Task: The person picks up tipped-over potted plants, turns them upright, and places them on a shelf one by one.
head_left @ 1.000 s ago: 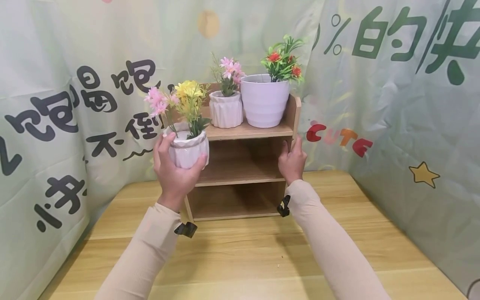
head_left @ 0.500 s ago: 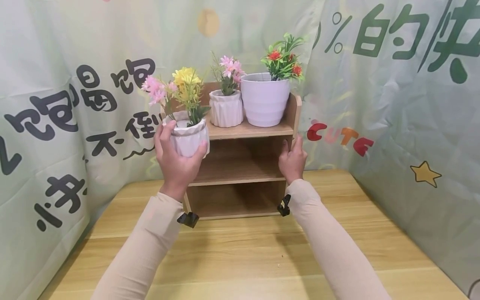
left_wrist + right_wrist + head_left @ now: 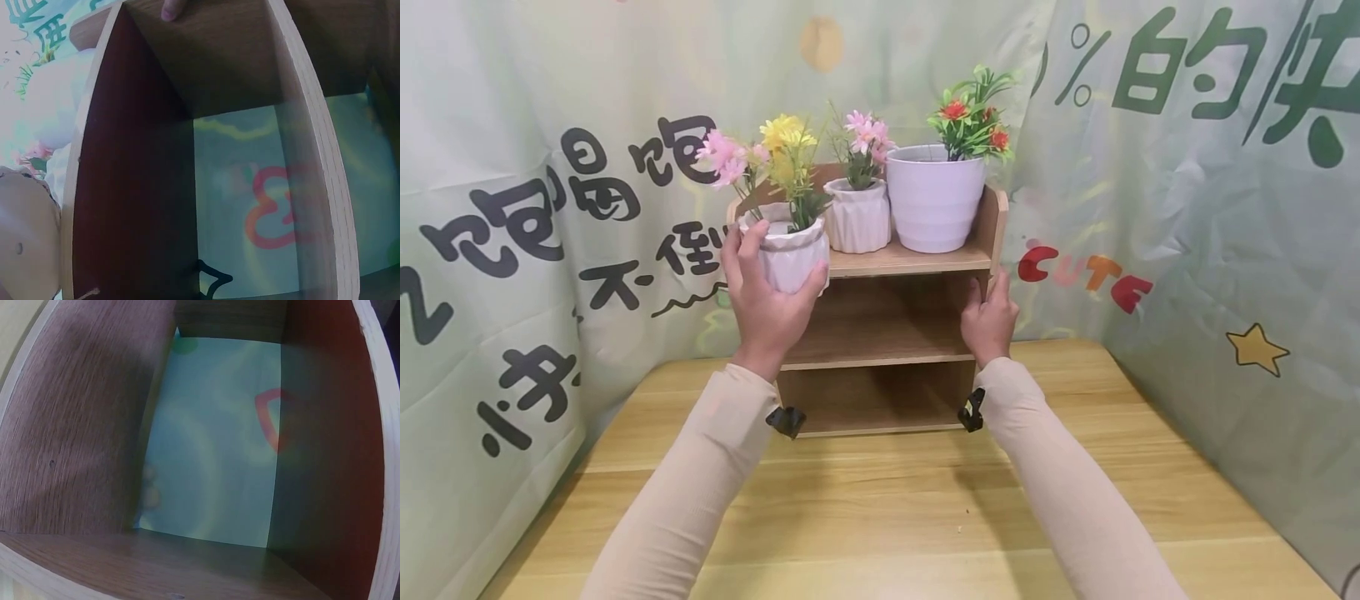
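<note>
My left hand (image 3: 767, 312) grips a small white ribbed flowerpot (image 3: 793, 260) holding yellow and pink artificial flowers (image 3: 785, 154). It is raised at the left front of the wooden shelf (image 3: 887, 337), overlapping the top board in the head view. The left wrist view shows the pot's pale underside (image 3: 25, 240) beside that board. Thumb and fingers of my right hand (image 3: 990, 323) hold the shelf's right side panel just below the top board; its thumb (image 3: 174, 9) shows in the left wrist view. The right wrist view looks into a shelf compartment (image 3: 212, 444).
On the top board stand a small white pot (image 3: 859, 218) with pink flowers and a larger white pot (image 3: 935, 204) with red flowers. The shelf rests on a wooden table (image 3: 880, 508). A printed curtain (image 3: 1187, 208) surrounds the table's back and sides.
The left hand has raised the flowerpot and moved it slightly right, closer to the top board. The right hand keeps its hold on the side panel.
</note>
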### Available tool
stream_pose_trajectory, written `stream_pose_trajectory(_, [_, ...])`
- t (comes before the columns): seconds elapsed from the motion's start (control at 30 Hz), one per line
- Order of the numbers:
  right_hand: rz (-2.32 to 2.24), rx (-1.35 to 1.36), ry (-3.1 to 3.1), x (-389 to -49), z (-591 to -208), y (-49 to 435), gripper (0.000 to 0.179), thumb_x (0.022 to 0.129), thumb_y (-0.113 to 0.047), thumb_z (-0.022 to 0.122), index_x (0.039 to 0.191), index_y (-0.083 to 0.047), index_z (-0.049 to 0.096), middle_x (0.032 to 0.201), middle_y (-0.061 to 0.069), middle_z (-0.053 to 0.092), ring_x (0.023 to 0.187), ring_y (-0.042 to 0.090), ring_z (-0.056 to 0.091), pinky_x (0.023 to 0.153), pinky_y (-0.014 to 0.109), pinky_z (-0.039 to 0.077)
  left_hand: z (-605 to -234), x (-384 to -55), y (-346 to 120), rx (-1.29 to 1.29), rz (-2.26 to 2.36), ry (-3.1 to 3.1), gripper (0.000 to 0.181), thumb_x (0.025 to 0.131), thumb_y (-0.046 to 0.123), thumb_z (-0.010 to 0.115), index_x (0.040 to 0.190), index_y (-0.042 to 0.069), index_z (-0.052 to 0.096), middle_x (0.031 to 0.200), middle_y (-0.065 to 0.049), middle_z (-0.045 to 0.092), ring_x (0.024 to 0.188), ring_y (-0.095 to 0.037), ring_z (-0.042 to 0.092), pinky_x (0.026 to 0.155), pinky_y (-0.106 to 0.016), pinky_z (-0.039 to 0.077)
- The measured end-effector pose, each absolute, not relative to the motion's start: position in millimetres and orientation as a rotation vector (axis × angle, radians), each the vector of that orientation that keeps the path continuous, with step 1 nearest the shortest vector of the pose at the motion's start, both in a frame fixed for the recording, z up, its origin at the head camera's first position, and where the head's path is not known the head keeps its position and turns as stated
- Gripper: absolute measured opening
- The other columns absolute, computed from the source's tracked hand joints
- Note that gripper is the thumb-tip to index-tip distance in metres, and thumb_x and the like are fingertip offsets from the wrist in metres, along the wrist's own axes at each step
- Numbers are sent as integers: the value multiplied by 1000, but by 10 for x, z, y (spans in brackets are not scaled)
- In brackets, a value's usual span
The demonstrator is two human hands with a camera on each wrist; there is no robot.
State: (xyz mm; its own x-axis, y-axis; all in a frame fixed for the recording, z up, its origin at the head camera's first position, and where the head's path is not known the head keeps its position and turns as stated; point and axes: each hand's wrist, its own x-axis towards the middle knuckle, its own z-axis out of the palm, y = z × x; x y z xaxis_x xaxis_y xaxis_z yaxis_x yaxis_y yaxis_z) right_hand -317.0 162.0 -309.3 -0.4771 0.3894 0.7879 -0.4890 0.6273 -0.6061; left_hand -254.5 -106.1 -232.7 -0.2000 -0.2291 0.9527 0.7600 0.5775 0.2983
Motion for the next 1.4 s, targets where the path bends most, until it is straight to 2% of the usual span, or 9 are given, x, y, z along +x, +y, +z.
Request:
stream_pose_trajectory(0.13, [1039,86,-1788,-3170,-3085,1623,27,96,-15,56,117,0,50,89,28,67,82,47,65,72,57,52,-2308,-2592,-1042,-466,-965,-1526,67,72,32,79,128,21,42,139,-26,33,127,-26,38,91,-45,43])
stream_pose_trajectory(0.33, [1041,79,-1795,-3172,-3083,1623,28,96,-16,56,118,0,49,87,28,66,81,47,64,71,58,52,-2303,-2664,-1037,-455,-905,-1492,67,74,34,78,128,18,42,137,-28,32,131,-24,29,99,-43,37])
stream_pose_trajectory(0.53, [1053,75,-1816,-3164,-3092,1621,30,97,-19,56,119,-1,49,92,28,66,84,47,65,74,57,52,-2292,-2711,-1042,-411,-910,-1524,69,74,38,76,131,18,42,137,-24,30,130,-22,25,99,-40,34])
stream_pose_trajectory(0.83, [1048,76,-1807,-3143,-3083,1617,30,97,-17,55,121,0,49,94,29,67,85,48,65,74,58,52,-2255,-2754,-1033,-332,-877,-1656,75,76,38,78,137,18,40,142,-21,28,126,-36,25,102,-42,29])
stream_pose_trajectory(0.97, [1052,72,-1808,-3149,-3082,1616,30,97,-18,55,121,0,49,96,29,67,86,48,65,75,58,52,-2254,-2770,-1021,-293,-847,-1708,77,78,39,77,140,18,36,145,-20,26,127,-37,25,104,-43,27])
stream_pose_trajectory(1.27, [1043,79,-1794,-3147,-3095,1610,29,97,-17,55,121,0,50,90,29,66,83,49,64,72,58,51,-2254,-2791,-983,-225,-695,-1811,75,87,44,67,144,13,29,147,-23,22,133,-38,23,111,-44,24])
stream_pose_trajectory(1.4, [1035,83,-1786,-3150,-3090,1613,29,96,-16,56,120,0,50,90,29,66,82,48,64,71,58,51,-2254,-2845,-956,-244,-664,-1764,76,87,40,69,143,11,29,147,-26,22,135,-40,20,113,-44,16])
